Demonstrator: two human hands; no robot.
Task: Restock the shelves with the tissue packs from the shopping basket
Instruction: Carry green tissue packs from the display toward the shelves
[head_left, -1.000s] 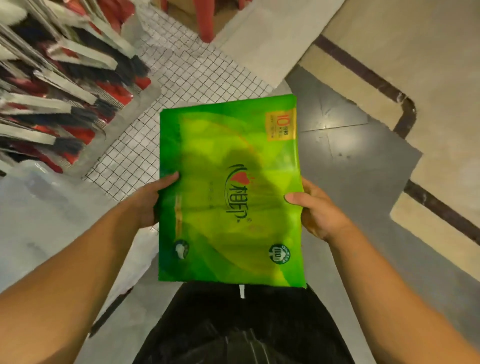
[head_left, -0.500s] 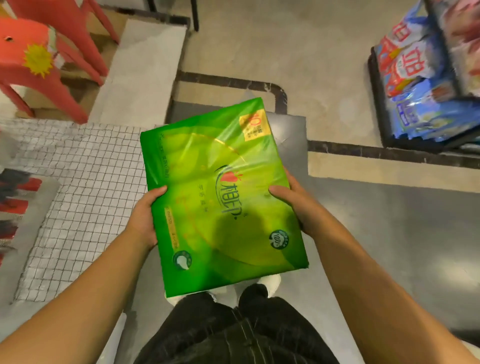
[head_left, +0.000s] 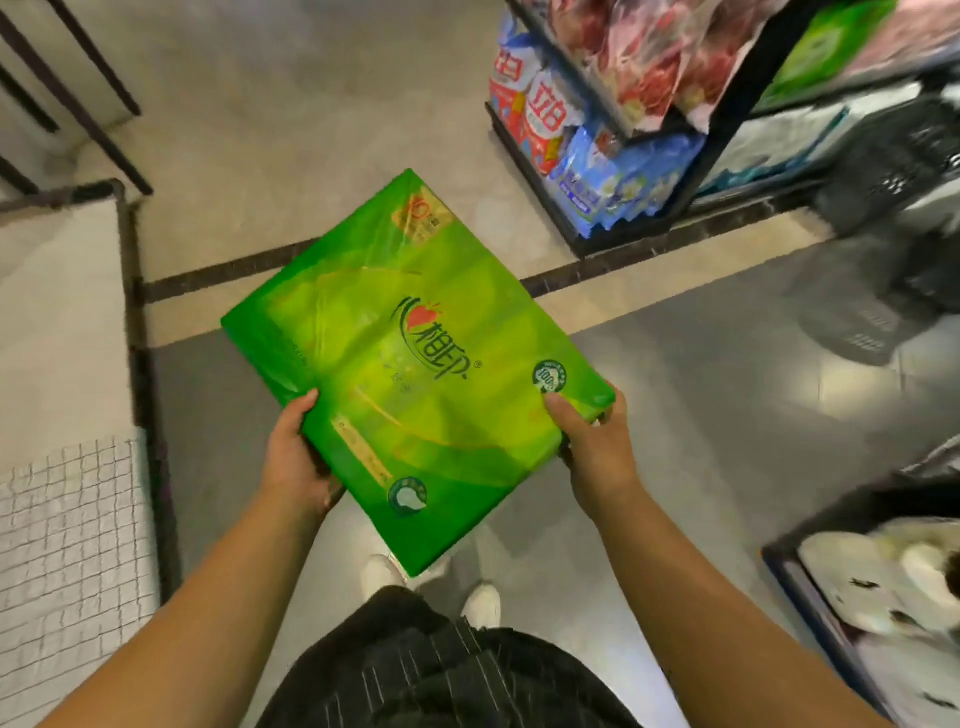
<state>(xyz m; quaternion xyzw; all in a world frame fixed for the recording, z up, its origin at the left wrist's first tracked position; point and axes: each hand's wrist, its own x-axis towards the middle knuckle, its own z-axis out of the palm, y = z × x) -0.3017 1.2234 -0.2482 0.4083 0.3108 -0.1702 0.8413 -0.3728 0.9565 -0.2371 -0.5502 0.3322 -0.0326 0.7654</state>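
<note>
Now, glossy green tissue pack (head_left: 415, 374), left hand (head_left: 296, 457), right hand (head_left: 592, 447), each grip clasping an edge

The tissue pack (head_left: 415, 374) was bright green with yellow-green swirls, a red heart over dark lettering, an orange corner label and two round green-and-white badges. The floor (head_left: 701, 405) was beige and grey, crossed by a dark brown stripe. The shelf (head_left: 623, 241) was black, its bags (head_left: 597, 176) red, white and blue. The trousers (head_left: 441, 675) were black with thin pale stripes, the shoes (head_left: 480, 605) white
</note>
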